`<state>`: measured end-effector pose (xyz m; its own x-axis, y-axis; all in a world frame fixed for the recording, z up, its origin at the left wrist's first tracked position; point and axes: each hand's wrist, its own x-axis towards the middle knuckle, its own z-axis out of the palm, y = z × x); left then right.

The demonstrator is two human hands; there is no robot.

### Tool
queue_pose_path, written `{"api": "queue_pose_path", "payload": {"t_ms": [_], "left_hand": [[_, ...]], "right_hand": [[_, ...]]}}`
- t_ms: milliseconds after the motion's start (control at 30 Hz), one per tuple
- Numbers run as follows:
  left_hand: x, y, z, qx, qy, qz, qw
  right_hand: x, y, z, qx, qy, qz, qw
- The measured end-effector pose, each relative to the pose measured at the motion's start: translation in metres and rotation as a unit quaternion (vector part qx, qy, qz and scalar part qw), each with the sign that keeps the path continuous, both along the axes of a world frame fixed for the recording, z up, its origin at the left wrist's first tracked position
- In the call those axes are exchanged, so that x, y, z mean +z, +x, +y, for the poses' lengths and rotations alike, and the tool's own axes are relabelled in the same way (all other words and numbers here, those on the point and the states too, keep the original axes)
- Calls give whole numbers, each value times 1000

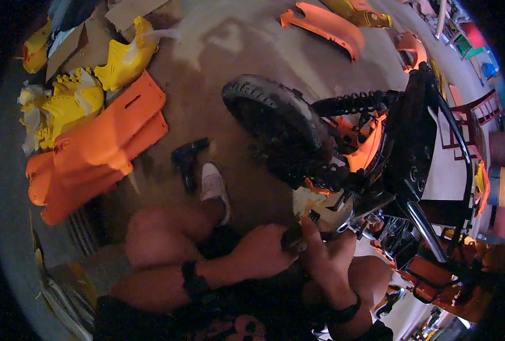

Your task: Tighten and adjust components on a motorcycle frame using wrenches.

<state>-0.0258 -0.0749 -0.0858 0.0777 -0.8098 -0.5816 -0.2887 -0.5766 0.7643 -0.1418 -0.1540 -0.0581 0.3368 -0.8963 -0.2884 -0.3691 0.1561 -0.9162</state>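
Just below the black scooter frame (412,148), my two hands meet in front of my lap. My left hand (267,250) is closed around a dark object (291,237) that I cannot make out clearly. My right hand (329,258) is closed beside it, with a small black part (314,216) at its raised thumb tip. The rear-looking black tyre (269,113), a coil-spring shock (355,101) and an orange body piece (363,153) are just beyond my hands. A black cordless power tool (187,159) lies on the floor beside my white shoe (215,184).
Stacked orange panels (104,142) and yellow parts (124,59) lie at the left on cardboard (82,42). A long orange panel (321,28) lies on the floor at the top. Red metal frames (474,119) and other vehicle parts crowd the right side.
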Motion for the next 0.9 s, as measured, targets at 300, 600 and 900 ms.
{"api": "queue_pose_path", "payload": {"t_ms": [300,600,900], "left_hand": [[9,0,-3,-10,29,-24,999],[10,3,-4,-14,33,0,999],[11,1,-2,0,28,11,1000]], "right_hand": [[0,-1,-3,3,42,-3,999],[3,2,-3,-16,48,-35,998],[7,7,-3,-28,-10,-31,999]]}}
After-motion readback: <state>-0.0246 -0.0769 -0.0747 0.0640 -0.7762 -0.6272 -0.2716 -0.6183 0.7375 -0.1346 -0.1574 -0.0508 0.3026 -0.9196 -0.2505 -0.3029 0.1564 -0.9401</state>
